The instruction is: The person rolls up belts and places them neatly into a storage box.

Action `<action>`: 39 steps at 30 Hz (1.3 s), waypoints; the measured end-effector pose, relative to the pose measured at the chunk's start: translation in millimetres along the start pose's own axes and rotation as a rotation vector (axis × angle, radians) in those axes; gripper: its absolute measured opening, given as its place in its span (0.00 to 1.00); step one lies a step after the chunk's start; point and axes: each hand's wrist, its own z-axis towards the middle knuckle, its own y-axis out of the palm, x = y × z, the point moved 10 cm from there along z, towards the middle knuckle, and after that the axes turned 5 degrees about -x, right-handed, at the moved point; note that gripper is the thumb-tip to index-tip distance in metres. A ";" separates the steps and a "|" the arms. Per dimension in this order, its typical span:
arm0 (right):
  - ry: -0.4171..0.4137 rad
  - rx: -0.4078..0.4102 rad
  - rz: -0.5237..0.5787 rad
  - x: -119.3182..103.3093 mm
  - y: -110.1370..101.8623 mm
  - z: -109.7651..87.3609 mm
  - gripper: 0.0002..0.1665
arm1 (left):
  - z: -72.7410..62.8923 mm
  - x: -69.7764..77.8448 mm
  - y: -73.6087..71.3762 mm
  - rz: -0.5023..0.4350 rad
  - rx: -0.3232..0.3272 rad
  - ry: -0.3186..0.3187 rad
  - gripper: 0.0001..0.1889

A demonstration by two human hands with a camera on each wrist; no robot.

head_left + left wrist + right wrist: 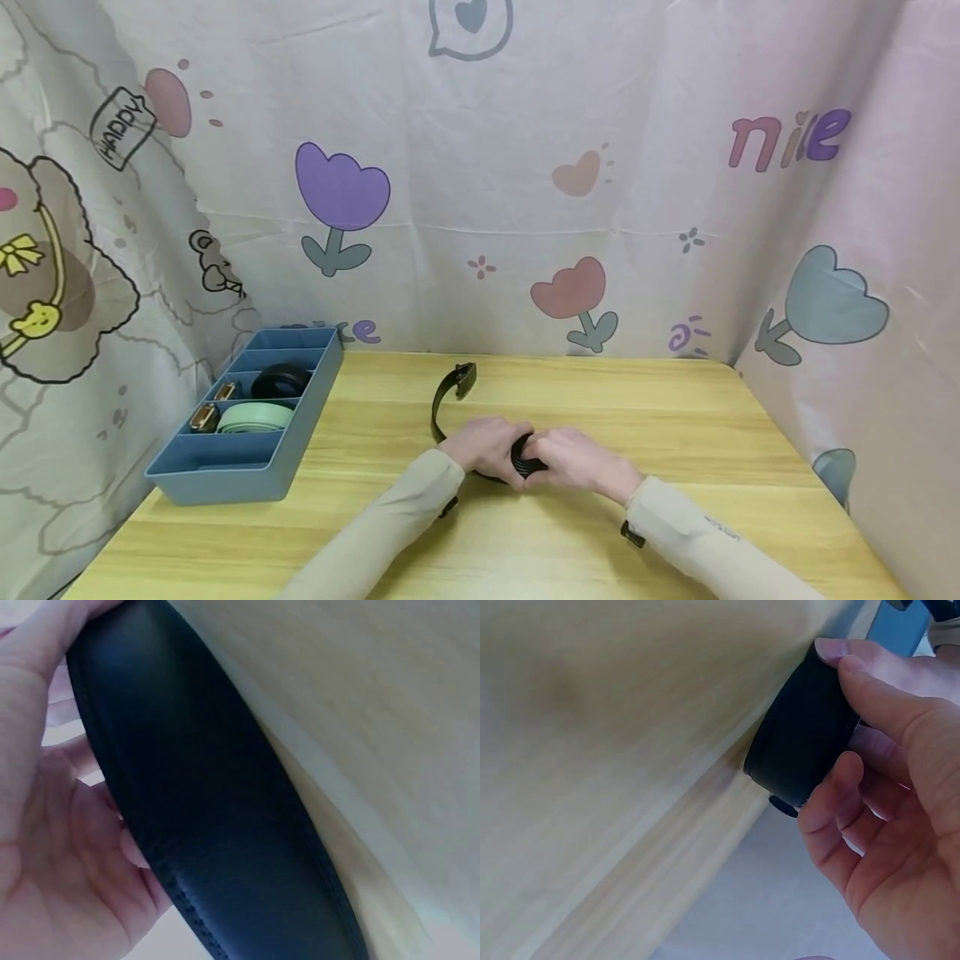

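A black leather belt (527, 464) is partly wound into a coil on the wooden table. Its loose end, with the buckle (466, 380), curves away behind my left hand (487, 443). That hand holds the coil from the left; in the left wrist view a stitched strip of the belt (202, 780) crosses in front of the palm. From the other side, my right hand (577, 460) grips the coil. The right wrist view shows the rolled belt (802, 724) between thumb and curled fingers, with another thumb touching its top edge. Part of the coil is hidden by both hands.
A blue divided box (311, 408) stands at the table's left. Its compartments hold a coiled black belt (281, 381), a rolled light green belt (257, 416) and two gold-coloured buckles (204, 418). Printed curtains (480, 308) rise behind and beside the table (645, 400).
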 end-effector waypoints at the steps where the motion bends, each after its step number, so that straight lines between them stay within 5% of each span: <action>1: 0.001 -0.002 0.001 -0.1 0.1 0.2 0.09 | -0.2 -0.1 -0.4 -0.003 -0.002 -0.002 0.27; 19: -0.012 0.010 0.057 1.6 -3.1 -0.3 0.07 | -2.3 -2.2 -0.8 -0.067 -0.059 -0.030 0.28; 28: -0.008 -0.039 0.059 0.0 4.4 -1.4 0.06 | -7.1 -4.3 12.6 -0.123 -0.120 -0.018 0.36; 39: -0.015 -0.008 0.043 -2.0 -1.6 1.4 0.07 | -4.3 -6.2 6.3 -0.171 -0.095 -0.036 0.29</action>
